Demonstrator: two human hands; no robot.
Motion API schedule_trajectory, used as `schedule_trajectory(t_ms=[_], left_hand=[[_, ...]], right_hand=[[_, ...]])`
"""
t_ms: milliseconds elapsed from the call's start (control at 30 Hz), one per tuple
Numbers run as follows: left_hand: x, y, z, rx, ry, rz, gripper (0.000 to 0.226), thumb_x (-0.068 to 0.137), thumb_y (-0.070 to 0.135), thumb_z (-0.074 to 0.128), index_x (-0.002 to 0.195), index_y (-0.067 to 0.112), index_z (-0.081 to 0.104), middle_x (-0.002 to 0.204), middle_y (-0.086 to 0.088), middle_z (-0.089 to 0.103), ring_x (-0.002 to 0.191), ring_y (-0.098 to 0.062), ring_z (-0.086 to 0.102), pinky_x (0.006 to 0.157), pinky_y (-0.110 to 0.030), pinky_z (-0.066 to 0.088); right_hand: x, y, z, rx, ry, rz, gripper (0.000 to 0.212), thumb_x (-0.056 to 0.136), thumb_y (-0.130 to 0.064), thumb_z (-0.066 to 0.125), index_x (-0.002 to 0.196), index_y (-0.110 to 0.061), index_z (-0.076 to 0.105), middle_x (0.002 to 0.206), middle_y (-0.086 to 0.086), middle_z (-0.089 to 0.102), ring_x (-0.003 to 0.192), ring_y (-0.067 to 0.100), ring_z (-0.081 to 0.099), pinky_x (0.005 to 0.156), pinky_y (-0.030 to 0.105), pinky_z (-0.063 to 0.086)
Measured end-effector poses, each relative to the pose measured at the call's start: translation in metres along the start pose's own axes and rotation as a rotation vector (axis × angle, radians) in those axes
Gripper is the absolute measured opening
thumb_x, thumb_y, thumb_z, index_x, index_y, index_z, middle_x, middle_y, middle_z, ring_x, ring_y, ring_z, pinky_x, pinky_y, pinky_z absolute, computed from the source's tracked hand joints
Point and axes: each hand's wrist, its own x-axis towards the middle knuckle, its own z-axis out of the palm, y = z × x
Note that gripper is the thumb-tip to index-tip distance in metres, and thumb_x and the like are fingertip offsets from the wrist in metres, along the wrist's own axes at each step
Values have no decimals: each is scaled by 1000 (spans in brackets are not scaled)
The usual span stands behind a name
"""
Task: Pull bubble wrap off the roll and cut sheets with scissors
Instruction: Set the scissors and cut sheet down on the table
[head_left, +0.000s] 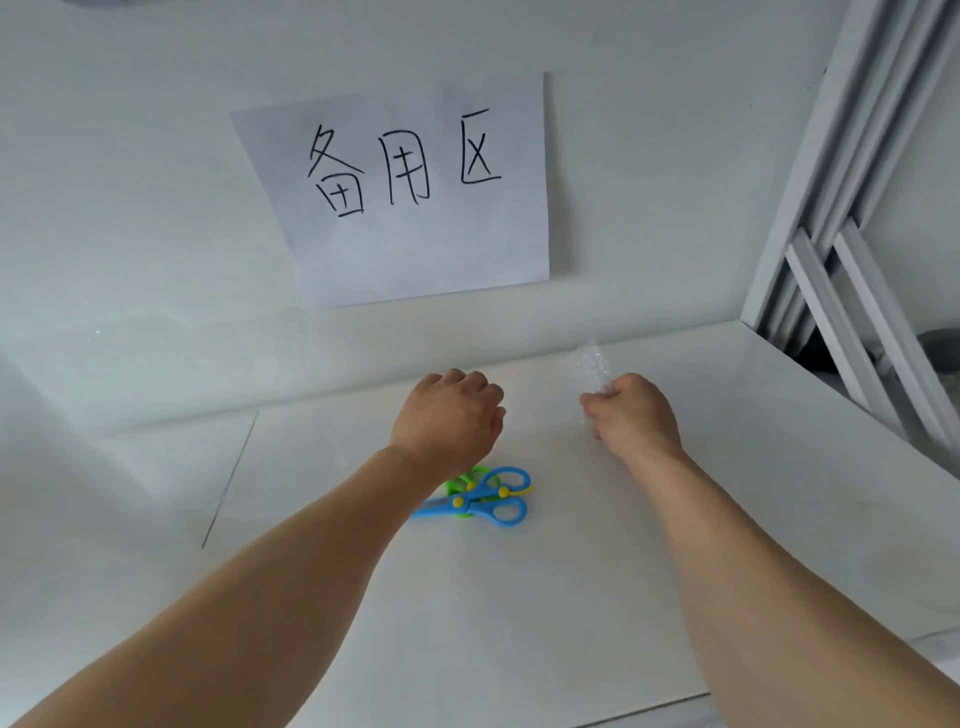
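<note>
**Gripping bubble wrap beyond the scissors**

Reaching across the white table (571, 597), the person is taking the scissors (480, 500) as the landmark: a blue pair lying over a green pair. Beyond them and to the right, the right hand (635, 410) is curling its fingers around a piece of clear bubble wrap (592, 366), which is standing up from the fist. Just beyond the scissors, the left hand (449, 415) is hovering knuckles-up, fingers curled under; whether it is holding anything cannot be told. A handwritten paper sign (415, 192) is hanging on the wall far beyond the scissors.
</note>
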Motion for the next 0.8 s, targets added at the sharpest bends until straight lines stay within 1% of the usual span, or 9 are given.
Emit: schedule_trajectory(t_ms=[67,100,167,267,367,500,600,700,800], left_hand=[[-3,0,6,-9,2,-4,28,96,31,48,101,14,69,101,-5,69,95,-31,61,80,-37,43],[-4,0,7,-14,2,-6,28,96,31,49,100,13,69,100,-5,69,94,-31,62,78,-37,44],[-8,0,6,-28,4,-23,29,93,31,49,93,12,71,93,-6,71,86,-32,64,72,-38,46],[-20,-2,-1,-45,21,-62,39,86,35,40,82,14,72,79,-4,71,71,-31,65,61,-35,49],[-41,-7,-11,-42,54,-80,42,85,36,35,76,14,71,74,-2,69,64,-29,63,56,-32,46],[-81,-21,-27,-38,122,-89,39,87,34,38,75,14,69,71,-2,68,61,-29,61,53,-31,45],[-110,-34,-41,-44,173,-137,33,87,31,43,75,14,69,71,0,67,60,-28,61,52,-31,45],[-141,-51,-47,-51,179,-204,30,88,31,45,78,15,69,74,1,68,63,-27,62,53,-32,46],[-166,-69,-48,-66,174,-276,32,89,34,44,81,16,69,78,2,69,67,-26,63,54,-33,48]], right_hand=[[-3,0,2,-247,28,-22,18,82,-31,56,93,-17,55,88,4,61,83,30,59,66,31,40],[-4,0,3,-338,51,-38,27,85,-32,56,105,-14,55,100,7,62,95,30,60,71,31,39],[-10,-1,5,-482,112,-83,39,88,-35,55,118,-10,51,119,11,58,113,33,54,79,35,39],[-22,-4,8,-583,210,-157,44,90,-37,55,123,-10,50,126,14,53,120,34,46,90,40,39],[-39,-16,13,-614,266,-302,37,92,-34,53,122,-13,56,124,11,56,118,33,46,92,41,38],[-73,-39,36,-631,195,-483,32,95,-31,48,119,-16,62,119,7,61,114,31,51,92,39,37],[-101,-54,59,-552,97,-561,32,96,-31,47,121,-17,61,120,7,63,113,31,52,91,39,39],[-122,-71,84,-366,-71,-566,34,99,-32,46,126,-15,57,129,7,59,118,29,52,94,36,40],[-135,-90,104,-229,-225,-504,41,99,-36,46,133,-13,52,137,6,55,124,26,52,98,32,39]])
